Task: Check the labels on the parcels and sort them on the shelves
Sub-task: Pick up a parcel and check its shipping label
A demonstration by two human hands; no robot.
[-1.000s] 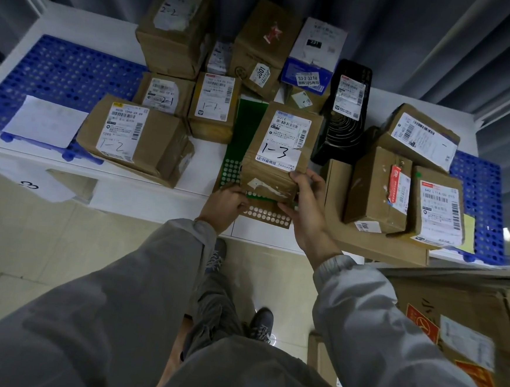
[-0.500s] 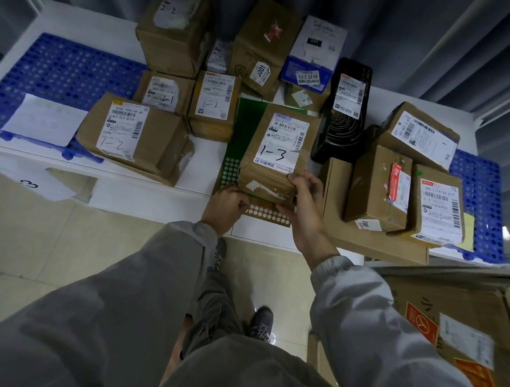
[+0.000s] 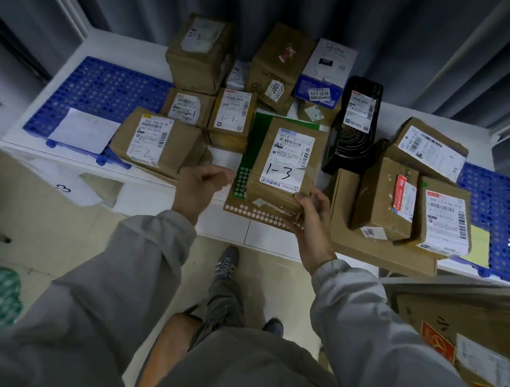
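The parcel marked 1-3 point(image 3: 286, 165) sits on the white shelf point(image 3: 230, 222), lying over a green sheet point(image 3: 260, 132) and a dotted brown card point(image 3: 258, 215). The right hand point(image 3: 312, 219) grips its near right corner, fingers curled round the edge. Left of that parcel, the left hand point(image 3: 201, 186) hangs free, fingers loosely curled, holding nothing, not touching the box. Further left of it lies the 1-2 parcel point(image 3: 157, 143); behind it the 1-1 parcel point(image 3: 232, 118); to its right a black package point(image 3: 355, 125).
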